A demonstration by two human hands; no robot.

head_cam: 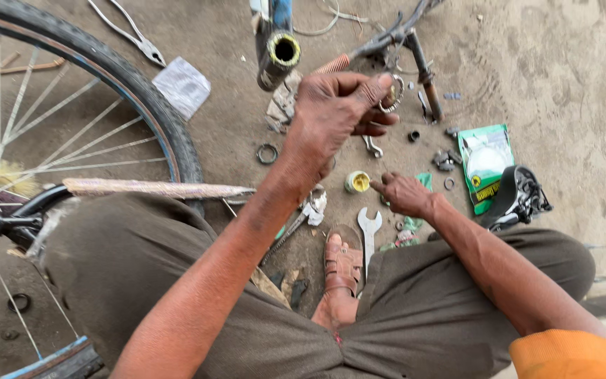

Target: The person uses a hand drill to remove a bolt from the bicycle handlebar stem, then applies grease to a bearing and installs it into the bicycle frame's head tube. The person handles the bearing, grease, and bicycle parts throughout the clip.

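The left hand (334, 112) is raised above the ground, fingers closed on a bearing ring (391, 95) pinched at the fingertips, just beside the open end of the frame tube (278, 55). The right hand (402, 194) is low, index finger extended toward a small yellow grease pot (357, 182); it holds nothing, fingers loosely curled. Risk 1: the ring is held by fingertips only, so greasy fingers or a bump may drop it into the sandy dirt, where grit sticks to it & contaminates the bearing. Risk 2: grease picked up near loose sand carries grit into the tube. Risk 3: small parts, e.g. a loose ring (267, 154), a spanner (369, 230) & nuts (445, 160), lie close to the sandalled foot (343, 270); a shift of the foot may scatter or bury them. Risk 4: the wheel (142, 105) stands near the left forearm, so a wide elbow swing may strike the tyre. Pliers (135, 35) lie well apart, top left.
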